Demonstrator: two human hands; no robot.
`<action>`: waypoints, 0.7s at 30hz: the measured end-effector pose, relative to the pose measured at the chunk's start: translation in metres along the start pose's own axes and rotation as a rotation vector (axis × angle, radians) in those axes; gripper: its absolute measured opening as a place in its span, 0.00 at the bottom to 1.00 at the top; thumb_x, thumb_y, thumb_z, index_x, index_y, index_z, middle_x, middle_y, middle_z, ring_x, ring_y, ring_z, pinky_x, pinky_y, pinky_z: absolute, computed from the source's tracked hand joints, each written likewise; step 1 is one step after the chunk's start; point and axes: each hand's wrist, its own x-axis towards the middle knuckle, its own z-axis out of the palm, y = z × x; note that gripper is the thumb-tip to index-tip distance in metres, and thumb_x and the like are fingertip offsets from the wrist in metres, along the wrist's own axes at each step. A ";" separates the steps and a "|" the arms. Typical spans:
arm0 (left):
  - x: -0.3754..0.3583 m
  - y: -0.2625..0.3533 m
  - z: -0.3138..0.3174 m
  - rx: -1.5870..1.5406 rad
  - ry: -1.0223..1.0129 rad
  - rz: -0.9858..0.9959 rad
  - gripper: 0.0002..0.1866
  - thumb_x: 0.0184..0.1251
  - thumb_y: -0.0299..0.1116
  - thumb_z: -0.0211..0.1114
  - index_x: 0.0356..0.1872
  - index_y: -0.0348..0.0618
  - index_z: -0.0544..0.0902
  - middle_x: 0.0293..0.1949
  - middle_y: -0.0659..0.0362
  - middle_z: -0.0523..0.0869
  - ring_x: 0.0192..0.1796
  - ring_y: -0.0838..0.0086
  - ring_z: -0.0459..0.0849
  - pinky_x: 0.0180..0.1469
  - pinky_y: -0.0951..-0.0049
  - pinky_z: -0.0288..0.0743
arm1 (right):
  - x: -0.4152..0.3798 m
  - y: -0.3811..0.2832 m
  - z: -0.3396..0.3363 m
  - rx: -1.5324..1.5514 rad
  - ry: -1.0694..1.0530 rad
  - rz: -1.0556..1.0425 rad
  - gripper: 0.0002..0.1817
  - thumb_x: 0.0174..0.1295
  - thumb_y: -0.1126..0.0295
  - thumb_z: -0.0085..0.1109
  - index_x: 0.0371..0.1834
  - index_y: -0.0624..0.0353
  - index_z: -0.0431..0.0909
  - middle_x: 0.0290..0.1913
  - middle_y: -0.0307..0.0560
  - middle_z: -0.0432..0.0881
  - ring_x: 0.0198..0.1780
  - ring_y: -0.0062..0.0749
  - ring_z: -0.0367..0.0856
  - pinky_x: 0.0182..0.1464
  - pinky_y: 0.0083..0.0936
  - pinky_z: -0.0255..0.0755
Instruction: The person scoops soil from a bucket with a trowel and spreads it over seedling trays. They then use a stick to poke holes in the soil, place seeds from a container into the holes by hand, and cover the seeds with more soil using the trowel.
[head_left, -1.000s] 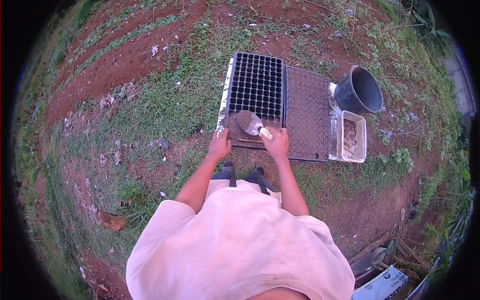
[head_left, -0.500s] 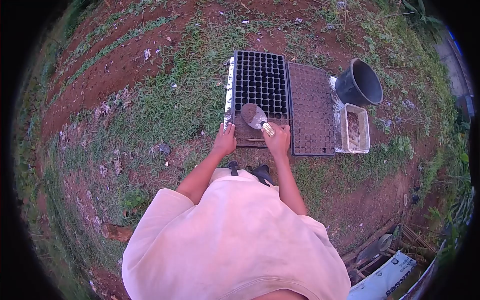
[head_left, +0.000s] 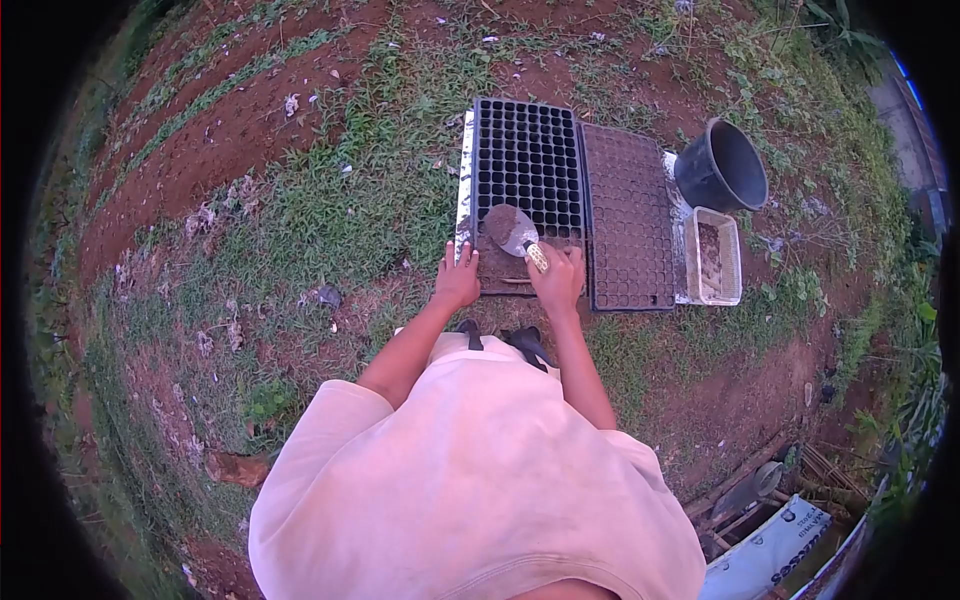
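My right hand (head_left: 558, 280) is wrapped round the patterned handle of a trowel (head_left: 512, 229), whose blade carries brown soil above the near part of a black seedling tray (head_left: 528, 160). Most cells of this tray look dark and hollow, while its nearest rows are covered with soil. My left hand (head_left: 457, 276) rests at the tray's near left edge, fingers apart and holding nothing. A second seedling tray (head_left: 630, 220), filled with brown soil, lies alongside on the right. What lies under my right hand is hidden.
A dark round bucket (head_left: 720, 165) stands right of the trays. Nearer is a pale rectangular basin (head_left: 712, 258) with some soil inside. A white board (head_left: 465, 180) shows along the left tray's edge. Grass and bare soil surround them; a stone (head_left: 329, 296) lies at left.
The view has shifted slightly, so the trays appear a little further right. My left hand's fingers look more spread. The soil-laden trowel stays over the left tray in my right hand.
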 end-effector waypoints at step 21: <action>0.005 0.003 -0.004 0.044 -0.060 -0.014 0.34 0.67 0.34 0.52 0.75 0.48 0.57 0.78 0.54 0.47 0.79 0.46 0.38 0.74 0.47 0.49 | 0.006 -0.004 0.000 -0.117 -0.014 -0.132 0.19 0.49 0.61 0.70 0.45 0.55 0.84 0.37 0.48 0.85 0.50 0.41 0.74 0.50 0.38 0.68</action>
